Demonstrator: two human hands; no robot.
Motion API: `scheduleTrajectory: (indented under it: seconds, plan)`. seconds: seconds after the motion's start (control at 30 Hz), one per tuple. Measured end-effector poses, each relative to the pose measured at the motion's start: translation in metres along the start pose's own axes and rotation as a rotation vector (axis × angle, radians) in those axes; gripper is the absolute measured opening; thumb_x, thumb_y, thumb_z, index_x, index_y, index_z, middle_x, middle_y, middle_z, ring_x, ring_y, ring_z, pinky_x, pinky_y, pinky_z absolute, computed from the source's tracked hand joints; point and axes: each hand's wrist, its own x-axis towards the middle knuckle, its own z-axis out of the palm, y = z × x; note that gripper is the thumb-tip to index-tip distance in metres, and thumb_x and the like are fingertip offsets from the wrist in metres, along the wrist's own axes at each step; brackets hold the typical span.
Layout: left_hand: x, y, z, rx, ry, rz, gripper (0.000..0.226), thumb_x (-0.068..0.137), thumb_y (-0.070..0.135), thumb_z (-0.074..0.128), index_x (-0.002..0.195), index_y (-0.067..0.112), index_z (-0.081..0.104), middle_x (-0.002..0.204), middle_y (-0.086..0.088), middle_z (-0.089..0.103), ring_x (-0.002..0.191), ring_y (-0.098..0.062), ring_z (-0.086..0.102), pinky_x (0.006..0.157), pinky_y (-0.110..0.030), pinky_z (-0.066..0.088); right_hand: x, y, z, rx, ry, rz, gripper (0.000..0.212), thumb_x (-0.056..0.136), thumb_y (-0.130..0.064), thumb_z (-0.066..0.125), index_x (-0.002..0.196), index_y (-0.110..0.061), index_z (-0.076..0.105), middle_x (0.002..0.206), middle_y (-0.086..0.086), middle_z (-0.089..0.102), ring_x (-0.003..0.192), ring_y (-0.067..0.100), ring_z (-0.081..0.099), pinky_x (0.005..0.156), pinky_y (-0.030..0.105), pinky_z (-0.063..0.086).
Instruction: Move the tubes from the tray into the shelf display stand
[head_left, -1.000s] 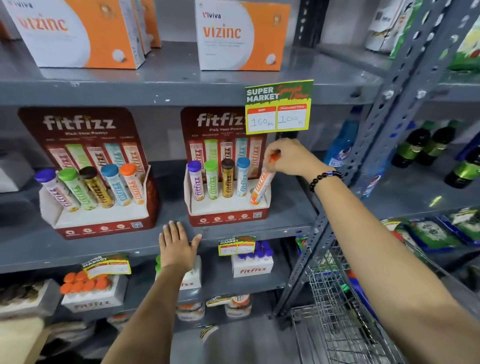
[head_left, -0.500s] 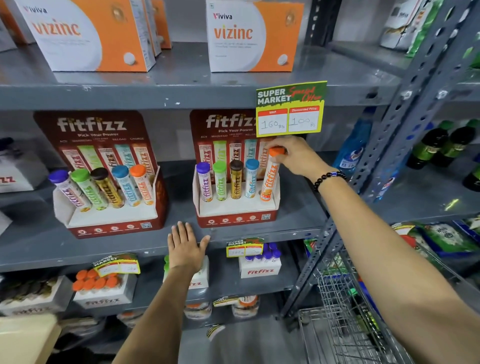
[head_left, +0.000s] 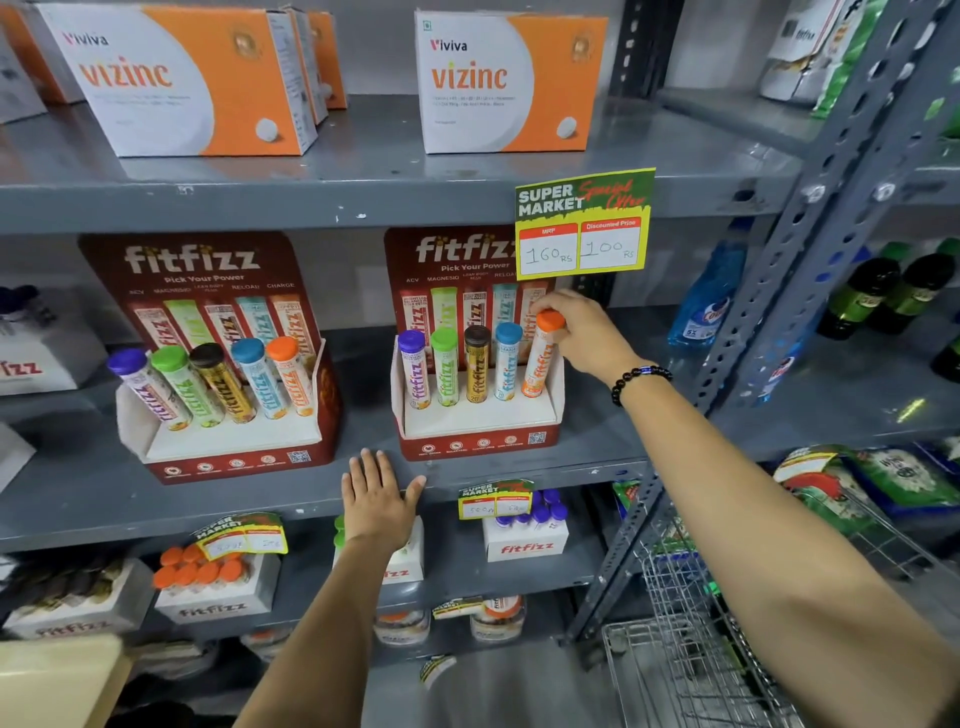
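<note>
Orange-capped white-and-orange fitfizz tube (head_left: 540, 358) is standing in the rightmost slot of the right-hand red-and-white cardboard display stand (head_left: 480, 426), leaning slightly left at the base, lower end seated in the white tier. Right hand (head_left: 582, 332) is gripping the tube at the orange cap; grip is clamped on the cap, fingers curling over its top and far side. A black bead bracelet (head_left: 639, 376) is sitting on that wrist.

Four other tubes are filling the same stand, left to right: purple-capped tube (head_left: 414, 371), green-capped tube (head_left: 445, 369), brown-capped gold tube (head_left: 477, 366), blue-capped tube (head_left: 506, 364). All are standing close together, near upright.

Left hand (head_left: 376, 499) is resting flat, fingers spread and apart, on the front edge of the grey metal shelf (head_left: 78, 499), just below and between the two stands; it is holding nothing.

A second matching stand (head_left: 234, 447) to the left is holding five tubes, tilted left. A green-and-yellow price card (head_left: 584, 223) is hanging from the shelf above. White trays of orange-capped tubes (head_left: 208, 582) and purple-capped tubes (head_left: 524, 530) are sitting on the shelf below. A wire trolley (head_left: 691, 649) is standing at lower right.
</note>
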Motion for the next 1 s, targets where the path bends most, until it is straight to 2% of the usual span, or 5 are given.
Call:
scheduleTrajectory:
  seconds: [0.2, 0.47, 0.63, 0.8, 1.0]
  plan:
    - [0.002, -0.001, 0.003, 0.001, -0.007, -0.008, 0.074, 0.092, 0.057, 0.007, 0.145, 0.009, -0.009, 0.157, -0.014, -0.008, 0.143, -0.031, -0.01, 0.117, -0.042, -0.003, -0.003, 0.004, 0.01, 0.014, -0.041, 0.04, 0.04, 0.079, 0.016, 0.048, 0.11, -0.01, 0.055, 0.124, 0.013, 0.055, 0.109, 0.03, 0.053, 0.096, 0.04, 0.046]
    - [0.002, 0.002, -0.004, 0.02, -0.048, -0.02, 0.073, 0.093, 0.056, 0.008, 0.145, 0.007, -0.009, 0.157, -0.016, -0.009, 0.143, -0.033, -0.01, 0.117, -0.043, -0.002, -0.003, 0.01, 0.027, 0.043, -0.028, 0.069, 0.048, 0.081, 0.015, 0.047, 0.117, -0.016, 0.052, 0.132, 0.01, 0.054, 0.116, 0.027, 0.052, 0.096, 0.034, 0.042]
    - [0.005, 0.003, -0.01, -0.014, -0.117, -0.026, 0.074, 0.093, 0.058, 0.011, 0.145, 0.009, -0.009, 0.156, -0.015, -0.011, 0.143, -0.032, -0.011, 0.117, -0.044, -0.002, -0.005, 0.01, 0.03, 0.083, -0.031, 0.113, 0.057, 0.084, 0.011, 0.048, 0.131, -0.02, 0.045, 0.137, 0.011, 0.051, 0.121, 0.027, 0.051, 0.1, 0.039, 0.046]
    - [0.006, -0.004, -0.032, -0.259, -0.163, -0.038, 0.07, 0.097, 0.05, 0.023, 0.146, 0.004, 0.002, 0.157, -0.016, -0.001, 0.144, -0.031, -0.003, 0.119, -0.044, 0.005, -0.029, 0.004, 0.043, -0.011, 0.101, 0.03, 0.056, 0.086, 0.006, 0.048, 0.138, -0.009, 0.037, 0.148, 0.013, 0.039, 0.14, 0.027, 0.029, 0.116, 0.038, 0.024]
    - [-0.034, 0.002, -0.058, -0.331, 0.127, 0.064, 0.068, 0.097, 0.046, 0.026, 0.146, 0.005, 0.004, 0.157, -0.013, 0.007, 0.145, -0.026, 0.004, 0.119, -0.037, 0.009, -0.076, -0.031, 0.056, -0.283, 0.164, -0.01, 0.057, 0.09, -0.004, 0.045, 0.143, -0.007, 0.025, 0.155, 0.014, 0.022, 0.145, 0.029, 0.011, 0.121, 0.045, 0.009]
